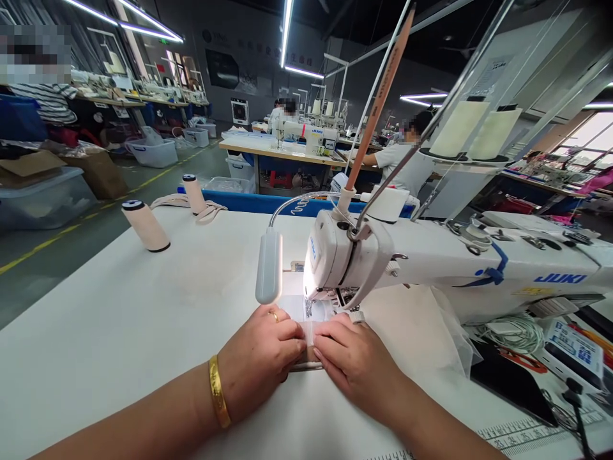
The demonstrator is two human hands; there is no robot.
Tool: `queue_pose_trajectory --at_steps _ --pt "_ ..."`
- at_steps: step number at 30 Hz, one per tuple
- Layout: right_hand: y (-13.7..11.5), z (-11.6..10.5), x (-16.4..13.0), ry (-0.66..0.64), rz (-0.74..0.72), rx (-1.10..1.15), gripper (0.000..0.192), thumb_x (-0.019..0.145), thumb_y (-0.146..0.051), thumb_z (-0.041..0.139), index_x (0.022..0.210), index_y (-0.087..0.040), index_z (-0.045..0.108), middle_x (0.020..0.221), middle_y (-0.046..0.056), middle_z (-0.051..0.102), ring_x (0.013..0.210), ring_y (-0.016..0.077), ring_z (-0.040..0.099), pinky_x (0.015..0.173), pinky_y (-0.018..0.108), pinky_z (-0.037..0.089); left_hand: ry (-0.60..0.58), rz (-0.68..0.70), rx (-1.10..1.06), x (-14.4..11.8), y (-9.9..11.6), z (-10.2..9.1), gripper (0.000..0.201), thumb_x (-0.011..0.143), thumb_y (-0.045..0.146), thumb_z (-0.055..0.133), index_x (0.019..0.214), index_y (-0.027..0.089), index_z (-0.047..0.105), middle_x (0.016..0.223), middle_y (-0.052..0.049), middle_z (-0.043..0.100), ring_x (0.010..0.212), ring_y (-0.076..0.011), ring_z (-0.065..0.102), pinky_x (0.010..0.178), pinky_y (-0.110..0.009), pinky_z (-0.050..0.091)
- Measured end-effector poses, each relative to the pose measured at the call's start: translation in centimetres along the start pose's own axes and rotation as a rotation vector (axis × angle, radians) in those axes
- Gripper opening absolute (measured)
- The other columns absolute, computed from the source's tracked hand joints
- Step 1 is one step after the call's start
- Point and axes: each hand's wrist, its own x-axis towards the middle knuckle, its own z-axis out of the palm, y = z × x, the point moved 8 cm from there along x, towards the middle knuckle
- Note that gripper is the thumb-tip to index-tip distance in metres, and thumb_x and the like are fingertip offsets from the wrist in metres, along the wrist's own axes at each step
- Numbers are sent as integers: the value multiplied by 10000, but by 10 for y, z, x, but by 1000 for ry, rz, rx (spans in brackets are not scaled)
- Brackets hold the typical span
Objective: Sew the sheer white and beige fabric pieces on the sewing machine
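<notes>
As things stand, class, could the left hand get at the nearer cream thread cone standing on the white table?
Probably yes: bare white table lies between the left hand and the nearer cream thread cone.

Your left hand [261, 354] and right hand [352, 358] cover most of the pale strip [309, 332] at twelve o'clock of them. The machine head [335, 255] hides its needle. At three o'clock, the frame edge cuts off the sewing machine [502, 268].
</notes>
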Motion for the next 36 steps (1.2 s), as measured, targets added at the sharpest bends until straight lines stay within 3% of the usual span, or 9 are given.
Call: queue_pose_trajectory --at_steps 11,15,20,28,31,33,36 --pt "14 6 8 14 75 -43 204 997 -81 493 929 -216 630 910 52 681 840 207 615 708 320 432 -5 -12 66 9 -14 3 337 991 64 432 933 184 741 895 -38 763 805 -203 664 816 -401 493" --pt "23 10 7 17 149 -42 213 1008 -123 488 1067 -226 665 1032 65 723 863 222 655 682 328 466 -35 -28 122 11 -23 7 332 1009 89 442 916 189 745 908 -41 762 821 -212 674 813 -402 513" --pt "29 12 6 34 203 -64 245 1009 -177 506 1163 -234 688 1176 86 738 981 270 684 778 389 540 -57 -51 160 13 -31 11 314 1027 123 447 952 196 743 934 -57 754 857 -225 685 827 -394 544" --pt "30 6 7 36 225 -42 229 1032 -234 512 1184 -234 684 1250 88 725 1096 276 672 910 430 572 -78 -189 129 10 -39 7 206 994 166 496 1092 183 676 1177 -108 696 968 -267 682 836 -414 593" --pt "29 5 5 36 210 -34 237 1026 -202 500 1187 -213 674 1240 101 720 1082 283 677 878 435 585 -125 -259 174 10 -45 5 163 980 253 579 1120 194 642 1278 -123 668 1108 -310 664 916 -464 584" --pt "26 5 4 42 186 -23 255 1021 -165 475 1192 -189 663 1213 118 721 1050 287 685 828 433 594 -180 -298 240 10 -45 5 251 981 309 610 1201 189 620 1367 -153 638 1176 -334 648 950 -496 571" --pt "17 3 5 66 122 26 283 1016 -113 439 1196 -176 648 1141 123 727 1011 276 686 763 404 596 -310 -363 347 6 -36 8 286 968 273 614 1230 160 627 1338 -189 657 1108 -349 679 885 -502 579"
